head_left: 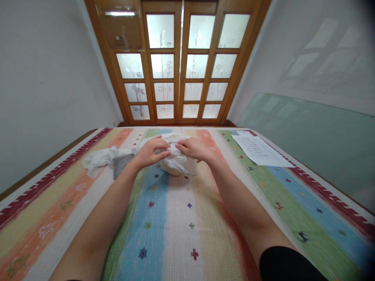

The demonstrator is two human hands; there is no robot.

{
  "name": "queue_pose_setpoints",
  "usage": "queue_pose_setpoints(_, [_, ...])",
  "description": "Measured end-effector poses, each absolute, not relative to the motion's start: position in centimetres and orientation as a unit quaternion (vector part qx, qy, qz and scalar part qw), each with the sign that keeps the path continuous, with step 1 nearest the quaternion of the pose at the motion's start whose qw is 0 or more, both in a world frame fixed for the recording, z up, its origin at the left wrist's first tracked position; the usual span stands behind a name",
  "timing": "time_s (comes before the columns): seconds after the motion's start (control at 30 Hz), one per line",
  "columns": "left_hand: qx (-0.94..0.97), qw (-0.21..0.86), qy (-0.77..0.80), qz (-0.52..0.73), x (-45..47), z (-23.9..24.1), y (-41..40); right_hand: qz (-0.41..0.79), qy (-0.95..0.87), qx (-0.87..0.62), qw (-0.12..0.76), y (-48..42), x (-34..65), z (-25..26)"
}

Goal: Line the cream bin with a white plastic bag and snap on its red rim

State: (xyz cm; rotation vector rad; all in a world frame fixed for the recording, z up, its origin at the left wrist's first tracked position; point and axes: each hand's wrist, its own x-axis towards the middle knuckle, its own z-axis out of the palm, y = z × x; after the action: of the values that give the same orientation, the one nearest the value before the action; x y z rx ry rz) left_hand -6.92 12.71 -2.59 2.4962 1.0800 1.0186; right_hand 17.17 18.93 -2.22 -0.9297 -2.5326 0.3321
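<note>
A crumpled white plastic bag lies over a cream-coloured, round-edged container at the far middle of the table. My left hand is at the bag's left side, its fingers curved and its thumb stretched toward the middle, gripping the thin plastic. From the right, my right hand pinches the bag between thumb and fingers near its top. The two hands almost meet there. Most of the container is hidden by the bag and my hands, so its full shape cannot be made out.
Left of my left wrist are a grey, block-like item and another crumpled white plastic bag. Printed paper sheets lie near the right edge. A striped cloth covers the table. Wooden glazed doors stand beyond.
</note>
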Motion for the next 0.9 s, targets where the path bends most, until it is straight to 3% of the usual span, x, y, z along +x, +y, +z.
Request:
queue_pose_setpoints(0.17, [0.853, 0.143, 0.369, 0.340, -6.9, -1.7, 12.2, 0.163, -0.931, -0.277, 0.176, 18.8, 17.3, -2.0])
queue_pose_setpoints(0.33, [0.861, 0.122, 0.375, 0.322, -7.3, -0.7, 11.6, 0.166, -0.922, -0.258, 0.237, 18.2, 17.3, -1.5])
queue_pose_setpoints(0.47, [0.873, 0.177, 0.339, 0.302, -7.6, 0.4, 10.3, 0.165, -0.898, -0.288, 0.288, 18.7, 16.8, -1.9])
queue_pose_setpoints(0.63, [0.866, 0.219, 0.333, 0.301, -7.8, 0.7, 9.7, 0.140, -0.945, -0.208, 0.212, 19.5, 15.8, -2.0])
queue_pose_setpoints(0.77, [0.856, 0.176, 0.376, 0.310, -7.6, 0.2, 10.1, 0.132, -0.940, -0.212, 0.232, 19.1, 15.9, -1.4])
queue_pose_setpoints(0.9, [0.863, 0.104, 0.398, 0.292, -7.3, -0.4, 10.5, 0.195, -0.922, -0.238, 0.235, 18.5, 17.0, -1.1])
